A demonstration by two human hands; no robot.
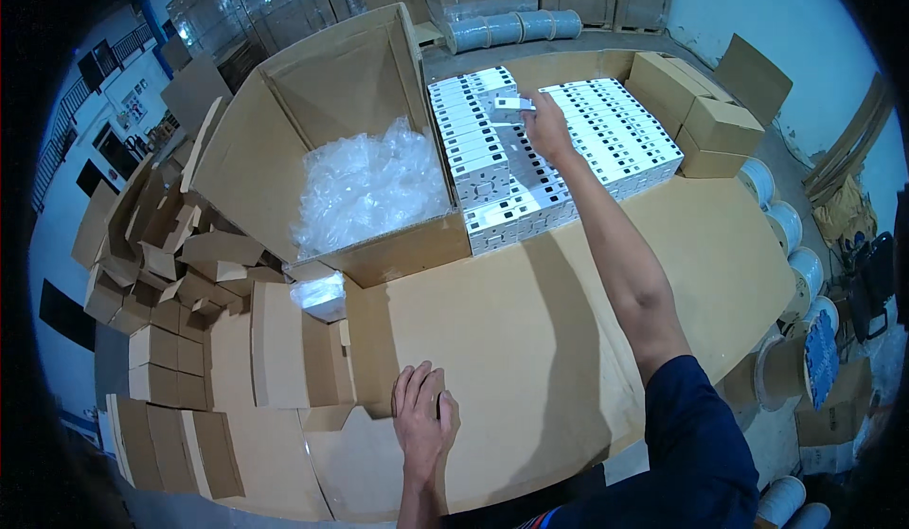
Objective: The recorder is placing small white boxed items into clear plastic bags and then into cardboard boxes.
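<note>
Head view: right hand (pixel 546 126) grips small white box (pixel 512 106) above stacked white boxes (pixel 492 164); left hand (pixel 422 419) flat, fingers spread, on cardboard sheet (pixel 530 321).

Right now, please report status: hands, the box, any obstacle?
Right hand shut on small white box above the white stacks. Left hand flat on cardboard. Nothing blocking.

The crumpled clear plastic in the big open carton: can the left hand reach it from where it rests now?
Probably yes. The left hand lies flat on the cardboard sheet, and the plastic sits uncovered in the open-topped carton; only its low front wall intervenes.
</note>
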